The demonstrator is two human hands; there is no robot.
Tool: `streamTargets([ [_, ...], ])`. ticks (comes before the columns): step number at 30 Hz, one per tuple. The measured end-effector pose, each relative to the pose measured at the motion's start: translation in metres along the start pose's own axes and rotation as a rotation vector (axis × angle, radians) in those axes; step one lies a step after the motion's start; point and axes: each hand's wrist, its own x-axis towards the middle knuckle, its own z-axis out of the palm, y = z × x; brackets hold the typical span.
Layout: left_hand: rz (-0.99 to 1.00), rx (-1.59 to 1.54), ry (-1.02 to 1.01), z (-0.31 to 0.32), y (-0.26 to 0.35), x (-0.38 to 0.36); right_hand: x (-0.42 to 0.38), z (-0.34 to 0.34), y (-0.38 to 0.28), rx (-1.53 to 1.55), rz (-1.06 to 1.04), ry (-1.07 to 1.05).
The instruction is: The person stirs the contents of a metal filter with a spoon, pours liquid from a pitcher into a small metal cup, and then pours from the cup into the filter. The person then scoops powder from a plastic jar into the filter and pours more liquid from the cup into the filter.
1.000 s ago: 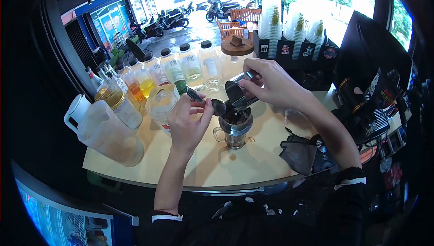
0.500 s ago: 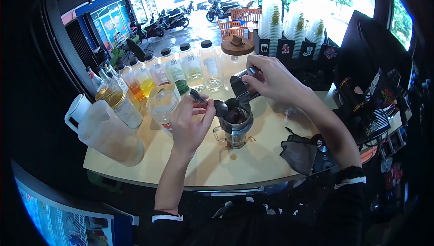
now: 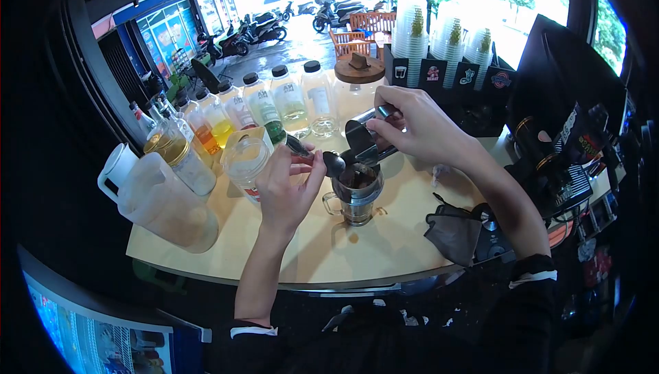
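Observation:
My left hand [image 3: 288,185] is closed around a dark spoon [image 3: 334,164], whose bowl reaches the left rim of a metal filter cup [image 3: 362,192]. Dark contents show inside the cup, which sits on a clear glass mug [image 3: 333,204] with its handle to the left. Above the cup's far side, my right hand [image 3: 412,118] grips a shiny metal pitcher-like vessel [image 3: 361,142], tipped down toward the opening. The fingers cover part of this vessel. An open clear jar [image 3: 246,157] stands just left of my left hand.
Several capped bottles [image 3: 292,103] line the counter [image 3: 309,257] at the back left, beside a wood-lidded glass jar [image 3: 360,85]. A large cloudy pitcher [image 3: 165,202] stands at left. A dark pouch [image 3: 453,233] lies at right, below stacked plastic cups [image 3: 410,34].
The metal vessel in my right hand has tilted and shifted slightly over the filter cup. My left hand and the spoon have hardly moved.

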Motion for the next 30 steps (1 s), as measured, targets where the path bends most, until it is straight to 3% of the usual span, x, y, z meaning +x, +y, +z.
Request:
streamTargets([
  [22, 0.004, 0.000, -0.010, 0.001, 0.001, -0.003, 0.000, 0.012, 0.005, -0.197, -0.120, 0.077],
  [26, -0.004, -0.018, -0.011, 0.002, 0.002, -0.003, -0.002, 0.006, 0.005, -0.158, -0.009, -0.002],
  [30, 0.000, -0.013, -0.011, 0.002, 0.001, -0.004, -0.006, 0.001, 0.005, -0.267, -0.112, 0.073],
])
